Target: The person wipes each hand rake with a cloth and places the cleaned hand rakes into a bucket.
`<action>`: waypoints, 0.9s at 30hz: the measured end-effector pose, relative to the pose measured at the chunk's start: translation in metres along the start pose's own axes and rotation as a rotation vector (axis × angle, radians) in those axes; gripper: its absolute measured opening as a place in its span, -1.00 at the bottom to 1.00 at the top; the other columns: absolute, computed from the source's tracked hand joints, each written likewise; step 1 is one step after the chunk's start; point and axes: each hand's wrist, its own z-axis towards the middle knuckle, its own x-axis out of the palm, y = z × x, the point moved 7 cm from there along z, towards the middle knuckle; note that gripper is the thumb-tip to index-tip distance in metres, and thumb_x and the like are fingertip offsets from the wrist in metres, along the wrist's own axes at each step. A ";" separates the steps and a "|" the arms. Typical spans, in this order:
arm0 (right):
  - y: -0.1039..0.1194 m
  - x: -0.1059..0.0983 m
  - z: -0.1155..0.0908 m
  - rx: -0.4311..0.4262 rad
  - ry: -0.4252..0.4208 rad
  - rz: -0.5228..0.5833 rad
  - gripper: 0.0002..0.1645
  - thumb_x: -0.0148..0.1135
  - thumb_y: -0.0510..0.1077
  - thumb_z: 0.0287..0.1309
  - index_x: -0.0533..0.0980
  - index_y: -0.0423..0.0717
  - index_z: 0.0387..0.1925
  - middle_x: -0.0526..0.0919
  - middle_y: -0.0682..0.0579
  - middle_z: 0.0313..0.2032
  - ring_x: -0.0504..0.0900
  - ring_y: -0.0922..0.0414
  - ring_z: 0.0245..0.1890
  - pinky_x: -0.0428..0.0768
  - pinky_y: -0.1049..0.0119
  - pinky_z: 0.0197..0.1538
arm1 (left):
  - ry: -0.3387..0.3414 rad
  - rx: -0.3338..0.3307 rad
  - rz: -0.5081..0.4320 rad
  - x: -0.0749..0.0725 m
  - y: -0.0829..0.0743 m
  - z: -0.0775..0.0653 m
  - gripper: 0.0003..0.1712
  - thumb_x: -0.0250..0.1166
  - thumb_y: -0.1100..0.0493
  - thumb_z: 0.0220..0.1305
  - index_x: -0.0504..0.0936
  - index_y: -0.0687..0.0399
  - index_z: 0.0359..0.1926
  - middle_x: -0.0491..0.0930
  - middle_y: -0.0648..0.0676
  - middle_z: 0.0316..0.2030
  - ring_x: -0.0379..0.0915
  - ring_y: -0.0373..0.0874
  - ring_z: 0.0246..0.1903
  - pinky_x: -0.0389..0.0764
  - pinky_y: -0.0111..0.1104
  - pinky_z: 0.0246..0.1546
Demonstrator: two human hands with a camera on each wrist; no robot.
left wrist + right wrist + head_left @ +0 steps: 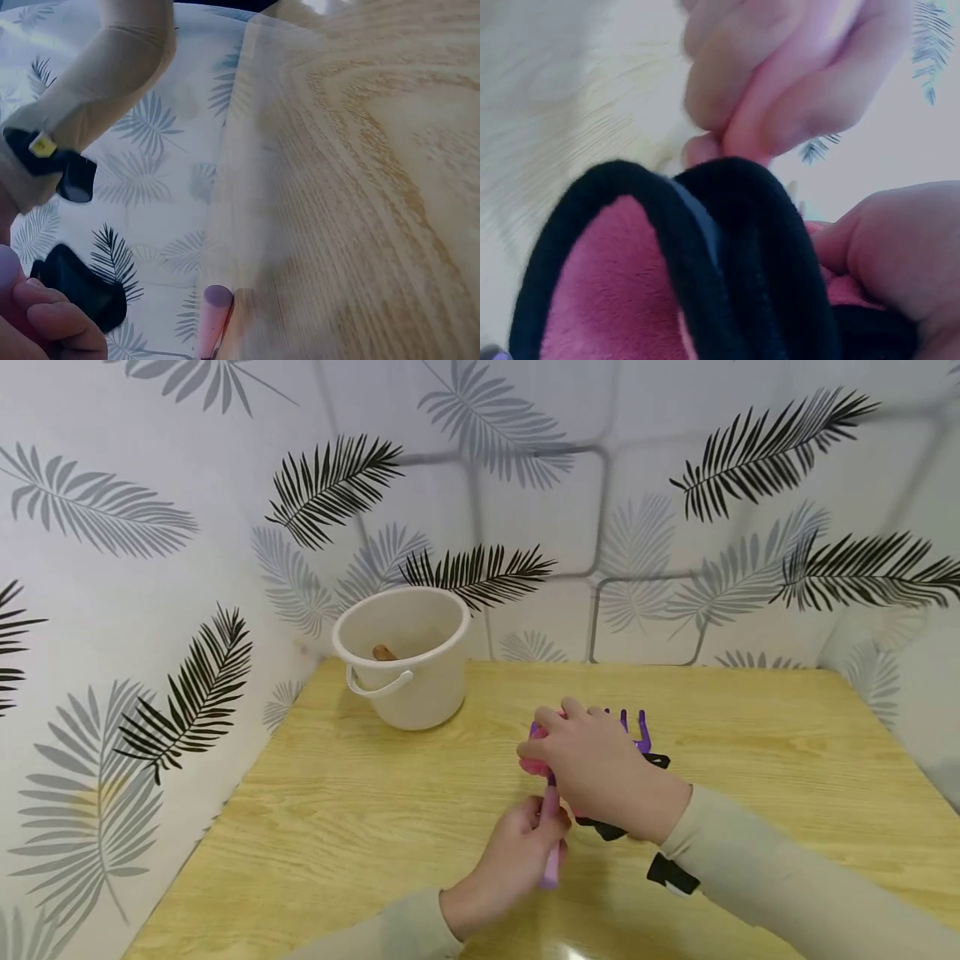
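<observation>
Here, left hand (513, 852) gripping handle (551, 870), right hand (600, 767) seemingly holding cloth (606, 289)

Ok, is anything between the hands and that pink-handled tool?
Yes, for the right hand: the pink, black-edged cloth it holds at the far end of the tool. Nothing visible stands between the left hand and the pink handle, which it grips directly.

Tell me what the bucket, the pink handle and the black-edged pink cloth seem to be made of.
Bucket: probably plastic, smooth and off-white, with an even, molded-looking rim.
Pink handle: smooth, slightly shiny; plastic or painted wood, the look leaves it open.
Black-edged pink cloth: likely matte fleece or plush, from its fuzzy nap.
</observation>
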 end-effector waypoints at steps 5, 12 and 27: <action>-0.006 -0.010 -0.020 0.078 -0.043 0.119 -0.54 0.42 -0.29 -0.02 0.70 0.26 -0.10 0.65 0.00 -0.16 0.53 0.00 -0.33 0.53 0.22 -0.54 | -0.053 -0.011 -0.062 -0.009 -0.003 0.003 -0.79 0.10 0.12 0.42 0.47 0.22 -0.20 0.49 0.00 -0.58 0.34 -0.25 -0.66 0.35 -0.48 -0.69; -0.022 0.001 -0.028 0.203 -0.145 0.167 -0.56 0.43 -0.20 0.05 0.68 0.12 0.02 0.64 -0.05 -0.21 0.56 -0.02 -0.44 0.56 0.17 -0.59 | -0.041 -0.032 -0.132 -0.009 -0.003 -0.001 -0.80 0.11 0.13 0.42 0.47 0.21 -0.17 0.49 0.01 -0.59 0.34 -0.24 -0.66 0.32 -0.50 -0.74; -0.013 0.005 -0.036 0.182 -0.230 0.175 -0.56 0.43 -0.18 0.02 0.68 0.10 0.01 0.63 -0.02 -0.27 0.57 0.02 -0.45 0.60 0.19 -0.57 | -0.034 -0.012 -0.112 -0.011 -0.005 -0.002 -0.81 0.12 0.15 0.41 0.44 0.21 -0.14 0.47 0.00 -0.58 0.34 -0.25 -0.65 0.33 -0.48 -0.73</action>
